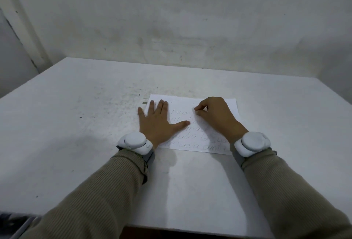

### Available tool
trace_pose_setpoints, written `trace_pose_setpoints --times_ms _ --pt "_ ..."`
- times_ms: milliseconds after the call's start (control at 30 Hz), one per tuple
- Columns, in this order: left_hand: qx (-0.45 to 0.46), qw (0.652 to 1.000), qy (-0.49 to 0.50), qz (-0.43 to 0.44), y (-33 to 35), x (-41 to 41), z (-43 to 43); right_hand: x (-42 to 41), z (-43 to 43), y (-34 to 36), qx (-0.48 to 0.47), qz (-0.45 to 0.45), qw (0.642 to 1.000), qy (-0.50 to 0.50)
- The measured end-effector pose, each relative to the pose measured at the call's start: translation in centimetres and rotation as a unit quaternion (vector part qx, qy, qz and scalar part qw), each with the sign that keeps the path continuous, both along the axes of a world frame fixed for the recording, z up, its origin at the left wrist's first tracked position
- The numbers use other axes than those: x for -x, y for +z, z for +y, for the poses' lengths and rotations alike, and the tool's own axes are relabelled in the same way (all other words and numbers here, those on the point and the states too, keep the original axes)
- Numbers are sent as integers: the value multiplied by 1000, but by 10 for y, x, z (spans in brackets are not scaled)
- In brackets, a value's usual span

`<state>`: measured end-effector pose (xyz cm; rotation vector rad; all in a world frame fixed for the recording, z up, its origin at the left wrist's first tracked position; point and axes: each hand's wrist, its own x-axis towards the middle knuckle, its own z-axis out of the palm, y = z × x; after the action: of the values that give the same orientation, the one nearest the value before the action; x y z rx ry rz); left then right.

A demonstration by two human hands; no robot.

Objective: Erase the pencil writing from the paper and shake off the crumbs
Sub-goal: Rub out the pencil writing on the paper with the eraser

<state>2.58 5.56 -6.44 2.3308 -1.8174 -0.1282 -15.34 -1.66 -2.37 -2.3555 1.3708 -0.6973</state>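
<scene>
Paper [181,103] lies flat mid-tabletop [76,124], pencil writing [196,147] on its near lines. L hand [158,122] spread flat, pressing paper's left edge. R hand [215,116] curled on paper's top, fingertips [196,108] pinched together. What's between them, can't tell.

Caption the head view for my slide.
Left hand flat on the paper; right hand pinched over the pencil writing.

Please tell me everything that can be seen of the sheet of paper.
The paper is a white sheet lying flat on the table, long side toward the person. Several lines of pencil handwriting cross it; the upper lines look fainter. The left hand presses flat on its left part with spread fingers; the right hand, fingers curled, touches its upper middle. What that hand holds is hidden.
</scene>
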Motion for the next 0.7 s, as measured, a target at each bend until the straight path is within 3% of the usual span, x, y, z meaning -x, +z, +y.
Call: trace_pose_setpoints --times_ms 133,267,467,700 --pt "-1 1000 1 -8 0 0 0 -9 16 -1 1 10 999 44" --pt "-3 1000 -1 0 1 0 0 -8 5 5 11 8 1000 -6" --pt "-4 1000 -1 -4 2 1 0 -17 19 7 0 41 999 34" --pt "0 1000 -1 -2 1 2 1 -16 6 11 4 38 999 -20"
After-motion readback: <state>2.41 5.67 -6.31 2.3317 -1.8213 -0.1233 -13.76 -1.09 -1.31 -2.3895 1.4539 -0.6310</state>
